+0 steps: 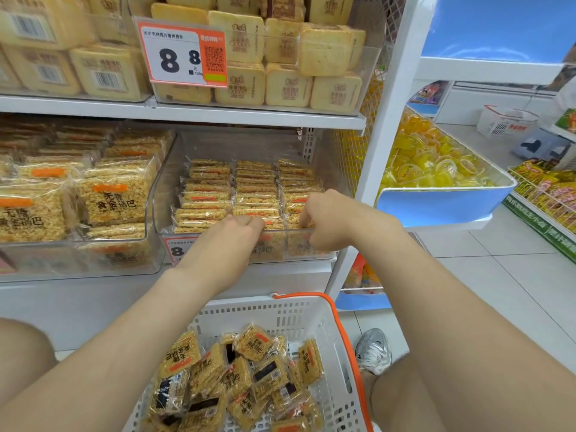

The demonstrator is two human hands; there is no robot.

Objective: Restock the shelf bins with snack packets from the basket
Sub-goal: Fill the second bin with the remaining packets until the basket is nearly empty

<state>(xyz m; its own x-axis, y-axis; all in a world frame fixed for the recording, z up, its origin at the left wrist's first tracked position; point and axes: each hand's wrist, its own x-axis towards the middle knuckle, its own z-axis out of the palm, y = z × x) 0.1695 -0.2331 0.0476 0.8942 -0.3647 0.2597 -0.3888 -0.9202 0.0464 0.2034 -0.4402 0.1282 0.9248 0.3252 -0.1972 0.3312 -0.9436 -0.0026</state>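
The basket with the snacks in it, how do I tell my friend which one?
Find the white shelf unit. Just below it, beside the person's grey shoe, is the white slotted basket with an orange handle, heaped with rice-crisp packets. The other white basket stands far off at the right.

A shop: price tag on snack-stocked shelf bins.

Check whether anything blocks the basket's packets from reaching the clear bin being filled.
Nothing visible does. The left hand and right hand are at the bin, forearms over the basket; its packets only have to clear the bin's low front wall.
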